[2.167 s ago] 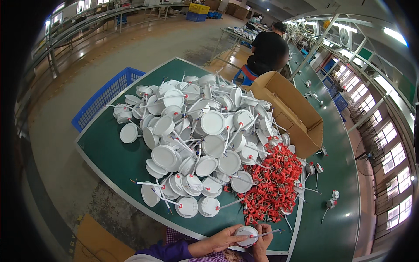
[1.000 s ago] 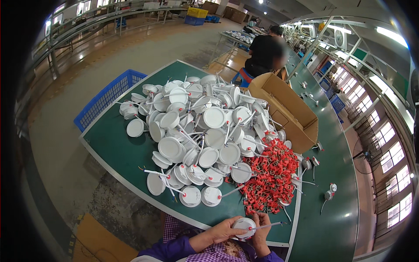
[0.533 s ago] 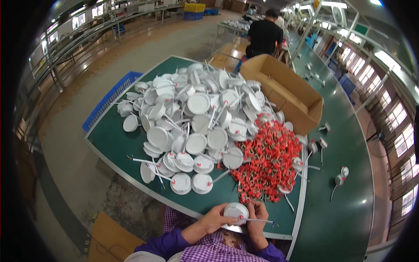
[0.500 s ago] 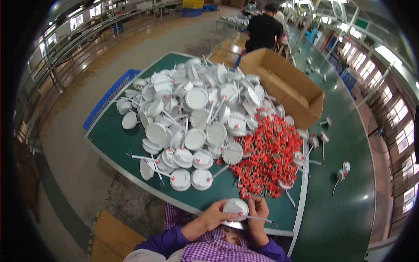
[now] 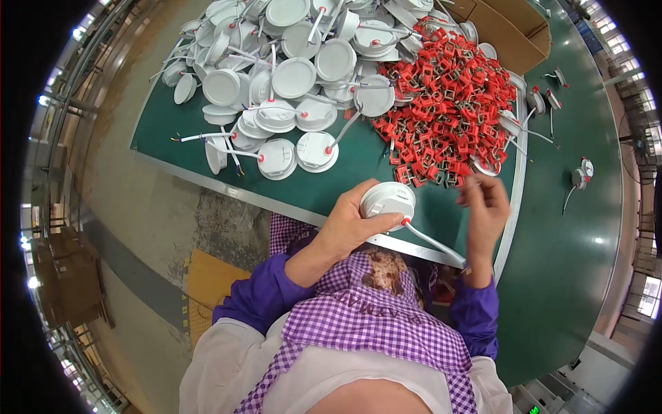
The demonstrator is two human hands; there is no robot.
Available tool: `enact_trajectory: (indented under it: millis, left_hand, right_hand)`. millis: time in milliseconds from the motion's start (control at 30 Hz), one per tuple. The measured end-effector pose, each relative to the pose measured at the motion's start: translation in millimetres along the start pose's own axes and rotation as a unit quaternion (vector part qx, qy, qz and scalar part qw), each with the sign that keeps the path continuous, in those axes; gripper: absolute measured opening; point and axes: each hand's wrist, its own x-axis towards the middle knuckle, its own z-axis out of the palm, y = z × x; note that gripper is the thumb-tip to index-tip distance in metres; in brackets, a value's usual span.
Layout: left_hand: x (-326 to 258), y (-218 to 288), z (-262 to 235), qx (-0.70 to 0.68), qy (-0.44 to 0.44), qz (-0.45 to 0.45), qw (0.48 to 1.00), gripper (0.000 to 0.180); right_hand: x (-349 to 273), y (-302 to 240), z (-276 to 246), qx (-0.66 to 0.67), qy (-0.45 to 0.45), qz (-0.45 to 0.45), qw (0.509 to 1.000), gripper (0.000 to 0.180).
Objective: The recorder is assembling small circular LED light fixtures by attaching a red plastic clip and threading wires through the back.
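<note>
In my left hand (image 5: 348, 219) is a round white downlight (image 5: 387, 201), tilted with its back up. My left thumb presses beside the red cable entry, and a white cable runs from there down to the right. My right hand (image 5: 487, 201) is at the near right edge of a heap of small red plastic clips with metal springs (image 5: 452, 103). Its fingers are curled in a pinch, slightly blurred, and whatever lies between them cannot be made out. Several more white downlights (image 5: 293, 78) are heaped to the left of the clips, cables pointing every way.
A metal-edged green table (image 5: 269, 193) carries both heaps. An open cardboard box (image 5: 507, 31) stands at the far right corner. Alongside on the right runs a green conveyor belt (image 5: 552, 276) with a few downlights (image 5: 578, 178) on it. Brown cartons (image 5: 72, 272) are stacked far left.
My right hand has left the downlight and moved right, to the clip heap's edge. My left hand still holds the downlight. The view has tipped down toward my body.
</note>
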Motion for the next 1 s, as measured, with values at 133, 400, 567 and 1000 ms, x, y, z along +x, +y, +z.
enact_trajectory:
  millis: [133, 400, 567, 1000]
  left_hand:
    - [0, -6, 1, 0.115, 0.025, 0.029, 0.993, 0.028]
    - [2, -15, 12, 0.198, 0.048, 0.066, 0.977, 0.027]
    - [2, -17, 16, 0.252, 0.049, 0.073, 0.964, 0.026]
    - [8, -17, 17, 0.355, 0.007, 0.104, 0.929, 0.028]
  right_hand:
    - [2, -26, -21, -0.016, -0.021, -0.001, 1.0, 0.008]
    - [-55, -26, 28, -0.239, -0.148, -0.174, 0.944, 0.014]
    - [-63, -28, 30, -0.235, -0.127, -0.16, 0.95, 0.013]
    - [-66, -13, 20, -0.266, -0.12, -0.179, 0.94, 0.018]
